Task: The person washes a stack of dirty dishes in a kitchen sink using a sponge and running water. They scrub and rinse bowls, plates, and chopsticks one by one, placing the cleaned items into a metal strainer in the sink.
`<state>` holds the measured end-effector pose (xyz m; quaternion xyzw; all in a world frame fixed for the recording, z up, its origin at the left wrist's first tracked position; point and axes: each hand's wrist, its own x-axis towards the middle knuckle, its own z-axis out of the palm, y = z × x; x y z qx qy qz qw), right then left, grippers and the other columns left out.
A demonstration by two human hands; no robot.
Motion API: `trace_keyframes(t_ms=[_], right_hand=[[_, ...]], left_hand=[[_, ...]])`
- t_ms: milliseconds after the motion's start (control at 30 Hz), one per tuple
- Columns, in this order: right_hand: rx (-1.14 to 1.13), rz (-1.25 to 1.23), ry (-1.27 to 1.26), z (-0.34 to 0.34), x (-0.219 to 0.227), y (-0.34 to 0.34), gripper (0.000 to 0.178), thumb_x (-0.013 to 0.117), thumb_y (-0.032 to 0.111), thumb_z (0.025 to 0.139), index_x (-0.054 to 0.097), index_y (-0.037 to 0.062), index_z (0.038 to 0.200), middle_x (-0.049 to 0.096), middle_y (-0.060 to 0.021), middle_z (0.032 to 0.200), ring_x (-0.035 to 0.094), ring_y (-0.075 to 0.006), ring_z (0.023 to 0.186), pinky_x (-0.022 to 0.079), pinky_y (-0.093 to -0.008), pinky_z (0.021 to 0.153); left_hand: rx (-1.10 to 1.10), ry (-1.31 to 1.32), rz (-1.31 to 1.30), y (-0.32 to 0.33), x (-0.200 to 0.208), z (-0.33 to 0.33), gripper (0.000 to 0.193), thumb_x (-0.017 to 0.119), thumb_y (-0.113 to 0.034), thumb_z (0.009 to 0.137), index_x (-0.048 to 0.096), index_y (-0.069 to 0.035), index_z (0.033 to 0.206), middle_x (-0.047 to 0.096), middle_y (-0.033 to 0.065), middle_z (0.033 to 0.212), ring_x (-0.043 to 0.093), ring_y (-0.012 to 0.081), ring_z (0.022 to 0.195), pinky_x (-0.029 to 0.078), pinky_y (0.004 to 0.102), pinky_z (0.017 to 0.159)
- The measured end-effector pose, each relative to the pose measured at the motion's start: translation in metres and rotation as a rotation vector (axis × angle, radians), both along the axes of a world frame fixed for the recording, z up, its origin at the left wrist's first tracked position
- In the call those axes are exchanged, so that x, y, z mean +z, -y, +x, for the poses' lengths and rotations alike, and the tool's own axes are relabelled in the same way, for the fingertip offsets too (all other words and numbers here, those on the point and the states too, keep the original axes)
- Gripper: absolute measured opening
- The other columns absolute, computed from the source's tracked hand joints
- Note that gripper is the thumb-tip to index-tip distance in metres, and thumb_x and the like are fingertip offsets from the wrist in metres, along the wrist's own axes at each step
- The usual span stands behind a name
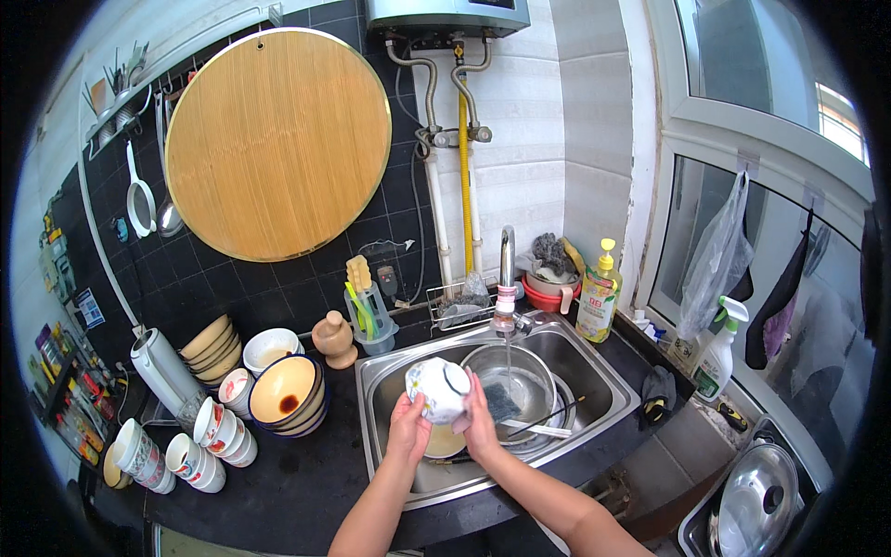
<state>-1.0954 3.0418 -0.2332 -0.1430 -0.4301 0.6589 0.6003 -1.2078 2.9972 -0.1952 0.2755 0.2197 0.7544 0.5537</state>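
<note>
Between my two hands a white bowl with a floral pattern (pixel 432 388) is held over the sink, its base turned up. My left hand (pixel 408 429) grips its left side, and my right hand (pixel 478 422) its right side. Below it stands the steel sink (pixel 376 395), with a metal basin (pixel 536 367) inside. Water runs from the faucet (pixel 507 265) into that basin. A dark scouring pad (pixel 502 403) and pale chopsticks (pixel 538 428) lie at the basin. Partly hidden under my hands is a cream bowl (pixel 444 444).
Stacked bowls (pixel 288 395) and several white cups (pixel 195 462) stand on the dark counter at left, near a wooden pestle-like piece (pixel 334 342). A yellow soap bottle (pixel 600 292) and spray bottle (pixel 720 353) stand at right. A round wooden board (pixel 278 144) hangs on the wall.
</note>
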Motion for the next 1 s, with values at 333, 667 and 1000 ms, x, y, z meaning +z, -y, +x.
trace_keyframes(t_ms=[333, 667, 1000], right_hand=[[-0.367, 0.65, 0.934, 0.002, 0.056, -0.004, 0.04, 0.046, 0.02, 0.088, 0.045, 0.0081, 0.126, 0.047, -0.0149, 0.123, 0.04, -0.0286, 0.116, 0.026, -0.0388, 0.1], [0.163, -0.051, 0.187, 0.01, -0.001, -0.039, 0.04, 0.04, 0.013, 0.093, 0.036, 0.0048, 0.132, 0.045, -0.0064, 0.129, 0.043, -0.0148, 0.116, 0.032, -0.0257, 0.097], [0.172, -0.223, 0.061, 0.013, 0.006, -0.043, 0.047, 0.031, 0.039, 0.094, 0.042, 0.0079, 0.128, 0.048, -0.0083, 0.124, 0.046, -0.0189, 0.113, 0.037, -0.0325, 0.094]], left_hand=[[0.073, -0.084, -0.081, -0.007, -0.021, 0.002, 0.024, 0.046, -0.009, 0.089, 0.048, 0.0, 0.111, 0.057, 0.0105, 0.108, 0.056, 0.0201, 0.1, 0.043, 0.0345, 0.089], [0.003, 0.017, -0.097, 0.0, -0.017, 0.002, 0.026, 0.048, -0.01, 0.089, 0.049, 0.0, 0.112, 0.056, 0.011, 0.112, 0.055, 0.0204, 0.103, 0.041, 0.0353, 0.092], [-0.018, 0.022, -0.06, -0.003, -0.003, 0.014, 0.026, 0.05, -0.009, 0.088, 0.048, 0.0, 0.112, 0.056, 0.0106, 0.11, 0.055, 0.0196, 0.102, 0.042, 0.0344, 0.09]])
